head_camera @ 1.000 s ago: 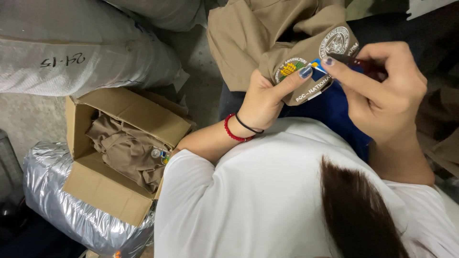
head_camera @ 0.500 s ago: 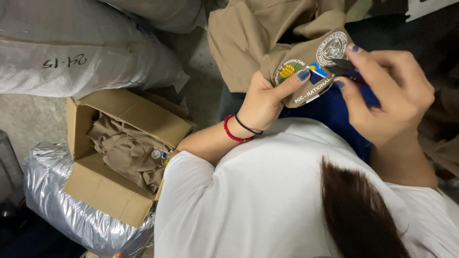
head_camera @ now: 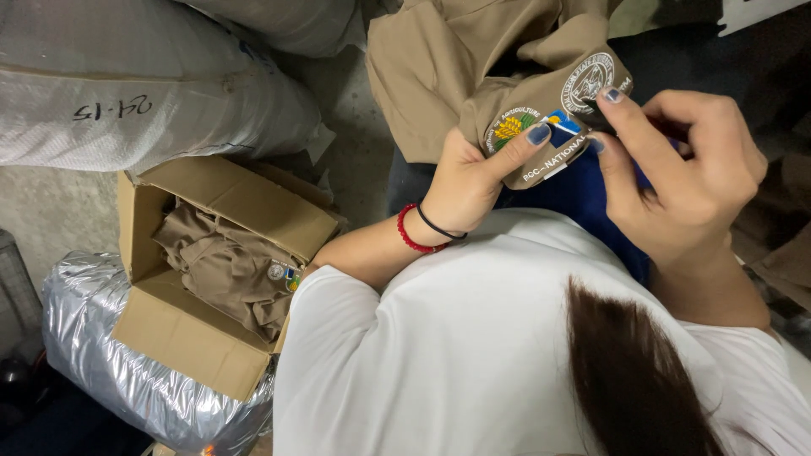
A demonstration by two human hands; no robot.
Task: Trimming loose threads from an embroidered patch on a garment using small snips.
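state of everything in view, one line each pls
tan shirt: bunched, patched part pinched by both hands
left hand: gripping the shirt, thumb on the patches
right hand: fingertips on the patched cloth
cardboard box: flaps open, folded tan shirts inside
silver bag: closed, under box

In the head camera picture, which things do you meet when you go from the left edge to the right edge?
Silver foil bag → open cardboard box holding folded tan garments → left hand with red and black wristbands → embroidered patches on the tan garment → right hand.
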